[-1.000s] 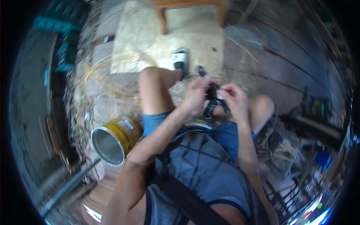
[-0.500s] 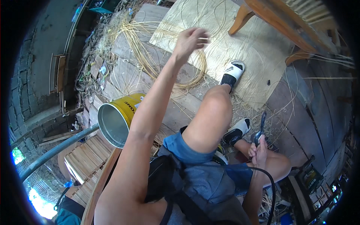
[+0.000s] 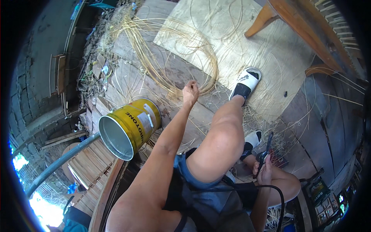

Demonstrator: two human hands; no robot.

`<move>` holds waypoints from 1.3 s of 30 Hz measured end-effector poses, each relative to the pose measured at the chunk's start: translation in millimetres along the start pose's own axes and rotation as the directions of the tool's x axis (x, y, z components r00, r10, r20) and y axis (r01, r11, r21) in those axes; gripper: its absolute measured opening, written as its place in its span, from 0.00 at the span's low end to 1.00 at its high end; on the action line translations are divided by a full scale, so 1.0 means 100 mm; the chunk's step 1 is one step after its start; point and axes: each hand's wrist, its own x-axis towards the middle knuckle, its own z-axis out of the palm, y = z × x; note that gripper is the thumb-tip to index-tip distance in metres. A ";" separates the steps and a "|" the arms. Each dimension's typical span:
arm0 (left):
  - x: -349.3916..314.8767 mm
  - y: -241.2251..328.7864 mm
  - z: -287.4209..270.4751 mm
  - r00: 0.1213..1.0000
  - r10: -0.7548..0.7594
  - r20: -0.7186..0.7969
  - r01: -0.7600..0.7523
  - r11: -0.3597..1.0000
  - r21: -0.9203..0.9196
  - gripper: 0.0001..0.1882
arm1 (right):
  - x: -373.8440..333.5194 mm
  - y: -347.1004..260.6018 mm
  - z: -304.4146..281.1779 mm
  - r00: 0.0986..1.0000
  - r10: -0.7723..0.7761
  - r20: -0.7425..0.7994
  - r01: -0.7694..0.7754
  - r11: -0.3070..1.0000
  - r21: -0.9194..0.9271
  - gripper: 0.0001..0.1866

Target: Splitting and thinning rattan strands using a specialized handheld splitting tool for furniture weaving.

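Head view: worn plank floor (image 3: 126, 73); pale plywood sheet (image 3: 274, 79); grey block wall (image 3: 35, 91) at left. Coil of tan cane strands (image 3: 148, 65), spread across planks and plywood. Left hand (image 3: 190, 92), fingers curled, at the coil's near edge; grip on any strand cannot be told. Right hand (image 3: 264, 171), closed around a dark slim tool (image 3: 269, 144), exact kind unclear. Wooden chair (image 3: 305, 25), cut off upper right.

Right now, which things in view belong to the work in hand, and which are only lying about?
Seemingly in the work:
slim black hand tool, held in the right hand
loose coil of thin tan strands, by the left hand; contact unclear

Seemingly just lying about:
yellow cylindrical bucket
small dark scrap on pale plywood sheet
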 end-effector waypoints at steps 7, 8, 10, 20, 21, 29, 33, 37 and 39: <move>-1.96 1.88 -1.46 0.856 0.435 0.279 -0.383 0.897 -0.221 0.10 | -0.43 -0.31 0.50 0.905 -0.253 0.343 0.185 0.958 0.221 0.28; -2.23 2.05 -1.65 0.733 0.653 0.192 -0.620 0.757 -0.205 0.09 | -0.59 -0.35 0.64 0.855 -0.304 0.422 0.230 0.949 0.217 0.28; -2.76 2.40 -2.00 0.648 0.658 0.383 -0.589 0.752 -0.297 0.09 | -0.92 -0.36 0.93 0.745 -0.324 0.584 0.186 0.941 0.284 0.28; -2.98 2.32 -2.54 0.443 0.734 0.515 -0.807 0.576 -0.127 0.09 | -2.58 -0.98 -0.09 0.327 -0.933 0.152 0.730 0.351 0.587 0.17; -2.81 2.30 -2.61 0.428 0.781 0.455 -0.822 0.546 -0.164 0.06 | -2.81 -1.22 -0.54 0.020 -0.937 0.348 0.879 0.182 0.440 0.16; -2.86 2.84 -2.87 0.401 0.415 0.816 -0.527 0.834 -0.165 0.13 | -3.37 -1.61 -1.87 -0.001 -0.973 -0.232 0.992 -0.031 0.124 0.22; -2.86 3.03 -2.89 0.341 0.474 0.812 -0.589 0.781 -0.209 0.12 | -3.65 -1.76 -2.44 -0.094 -0.966 -0.240 0.987 -0.121 0.102 0.23; -2.83 3.28 -2.92 0.299 0.514 0.804 -0.672 0.711 -0.205 0.12 | -3.98 -1.99 -3.77 -0.165 -0.976 -0.143 0.986 -0.159 -0.052 0.26; -2.85 3.40 -2.90 0.299 0.491 0.818 -0.663 0.724 -0.191 0.12 | -4.10 -2.11 -4.43 -0.149 -0.985 -0.083 0.989 -0.148 -0.012 0.27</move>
